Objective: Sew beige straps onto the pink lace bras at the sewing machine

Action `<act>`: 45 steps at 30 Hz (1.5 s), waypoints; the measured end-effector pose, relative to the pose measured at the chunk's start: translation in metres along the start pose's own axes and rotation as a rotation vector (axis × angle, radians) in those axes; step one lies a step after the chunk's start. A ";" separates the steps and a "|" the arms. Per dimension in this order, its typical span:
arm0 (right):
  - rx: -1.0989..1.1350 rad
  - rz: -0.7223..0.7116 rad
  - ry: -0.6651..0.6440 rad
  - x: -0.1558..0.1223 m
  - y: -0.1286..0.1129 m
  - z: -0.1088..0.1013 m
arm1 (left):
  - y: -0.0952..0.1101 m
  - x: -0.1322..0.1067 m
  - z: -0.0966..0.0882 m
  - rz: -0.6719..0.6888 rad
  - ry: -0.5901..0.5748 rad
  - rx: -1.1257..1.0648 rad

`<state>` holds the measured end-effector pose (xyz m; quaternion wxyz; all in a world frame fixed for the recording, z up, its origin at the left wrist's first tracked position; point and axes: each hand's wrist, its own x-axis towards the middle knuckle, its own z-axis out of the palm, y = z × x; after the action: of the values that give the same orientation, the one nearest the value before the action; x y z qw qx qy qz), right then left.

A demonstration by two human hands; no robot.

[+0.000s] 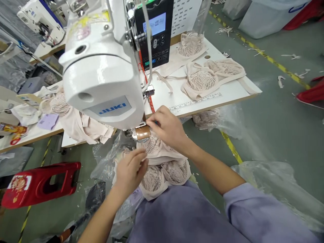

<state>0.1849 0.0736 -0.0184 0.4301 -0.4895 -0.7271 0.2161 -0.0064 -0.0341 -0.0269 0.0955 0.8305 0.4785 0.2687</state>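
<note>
Beige lace bras (pixel 163 175) at a white JUKI sewing machine (pixel 101 77), both hands at work

Person's right hand (pixel 169 130) reaches in beside the needle area, thumb and index brought together next to a shiny brown plate (pixel 143 132); whatever sits between those fingers is too small to tell. Left hand (pixel 130 170) is lower, near the bras, fingers loosely curled with thumb close to index; cannot tell if it grips anything.

Bras location: just below the machine head and down over the person's lap, against a bluish-purple shirt (pixel 182 212). One lies higher, partly under the right hand and by the brown plate; another lies lower, both lace cups facing up. Clear plastic sheeting (pixel 108 162) hangs left of them.

Right of the machine head: black control panel (pixel 162 44) with lit screen, printed sheet (pixel 184 17) behind it. White surface (pixel 215 50) carries more beige lace bras, one near the front edge and one farther back, plus a loose strap (pixel 165 82). Ruler scale (pixel 196 101) runs along the front edge. Red cord (pixel 151 104) runs down by the machine head.

Left side: beige garments (pixel 81 125) heaped, purple card (pixel 48 121) beside them, second sewing machine (pixel 43 23) farther back. Red stool (pixel 45 185) on green floor (pixel 96 219). Yellow-and-black tape (pixel 231 146) marks the floor; pale scraps (pixel 280 81) and a translucent tub (pixel 265 18) at far right.
</note>
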 end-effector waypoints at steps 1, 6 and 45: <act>0.026 0.024 0.032 -0.007 0.008 -0.002 | -0.001 -0.014 0.014 -0.082 -0.105 -0.073; 0.125 0.160 -0.026 -0.063 0.053 0.003 | -0.008 -0.063 0.091 -0.409 -0.652 -0.007; 0.192 0.003 -0.674 0.008 -0.003 -0.029 | -0.036 0.079 -0.061 -0.213 -0.403 -0.054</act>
<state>0.2064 0.0771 0.0024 0.2098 -0.3489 -0.8039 0.4335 -0.0350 0.0459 0.0376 0.2391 0.8093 0.5273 0.0987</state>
